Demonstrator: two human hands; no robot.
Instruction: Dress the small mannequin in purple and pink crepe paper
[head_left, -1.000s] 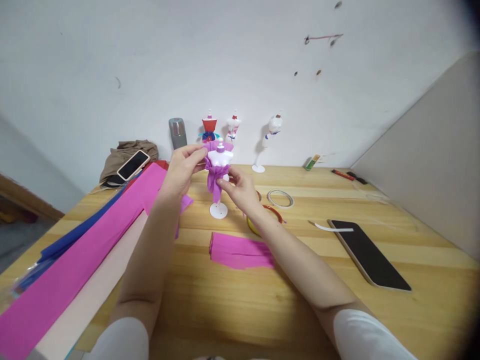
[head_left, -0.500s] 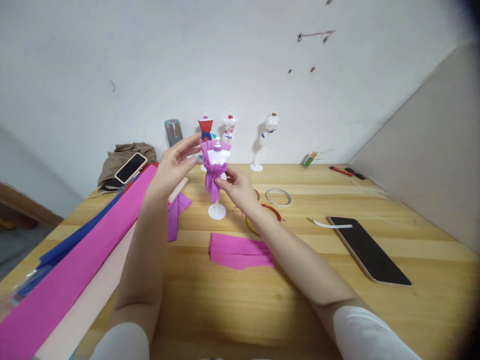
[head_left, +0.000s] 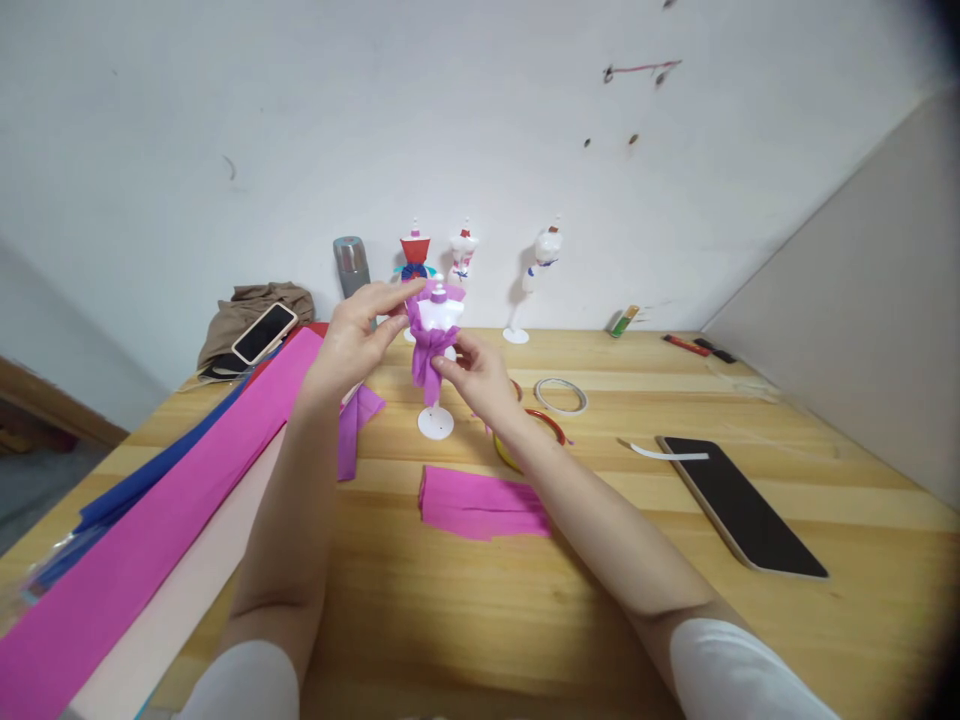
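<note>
A small white mannequin (head_left: 441, 315) stands upright on a round white base (head_left: 435, 423), with purple crepe paper (head_left: 429, 350) wrapped about its chest and gathered at the waist, one end hanging down. My right hand (head_left: 480, 375) grips the gathered paper at the waist from the right, thumb in front. At the upper left of the figure is my left hand (head_left: 367, 325). Its fingertips reach the flared top edge of the paper, and thumb and fingers are apart. A magenta paper piece (head_left: 484, 503) lies flat in front of the base.
Behind stand more mannequins, one in red (head_left: 415, 252), and a grey bottle (head_left: 351, 265). Long magenta paper (head_left: 172, 520), a phone (head_left: 264, 333) and brown cloth (head_left: 240, 310) lie left. To the right are tape rolls (head_left: 561, 397), a tablet-like black device (head_left: 742, 510) and a green tube (head_left: 622, 322).
My left hand has moved slightly right, its fingertips now reaching the paper's top edge. My right hand keeps its grip at the waist. The view has shifted a little.
</note>
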